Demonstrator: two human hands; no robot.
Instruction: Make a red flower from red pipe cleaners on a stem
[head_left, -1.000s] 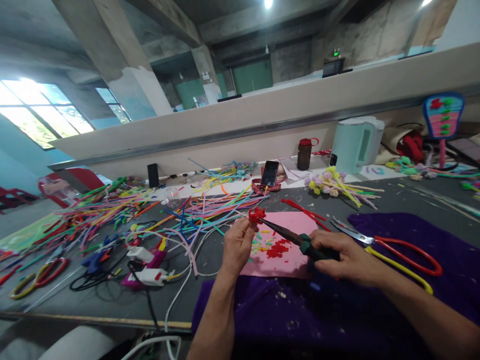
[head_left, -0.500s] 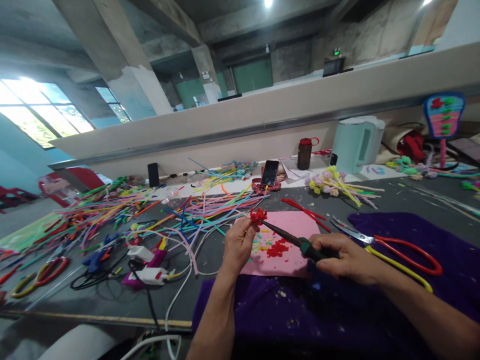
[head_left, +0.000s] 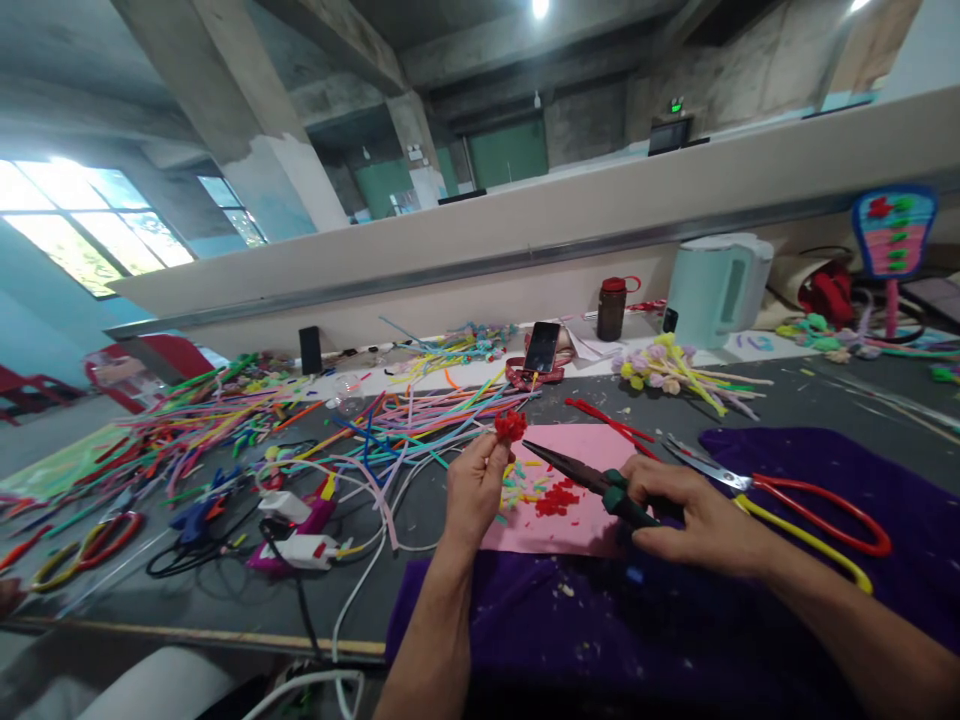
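My left hand pinches a small red fuzzy flower between its fingertips and holds it up above the table. My right hand grips the green handles of long-nose pliers, whose dark tip points left and lies a little apart from the flower. Under both hands a pink paper sheet carries red cut bits and small coloured scraps. A purple cloth lies beneath my forearms.
Red-and-yellow-handled scissors lie right of my right hand. Several coloured pipe cleaners cover the left of the table, next to a glue gun and its cables. At the back stand a phone, a brown bottle and a kettle.
My left hand raised the red flower slightly, and the pliers' tip came away from it. The view shifted a little.
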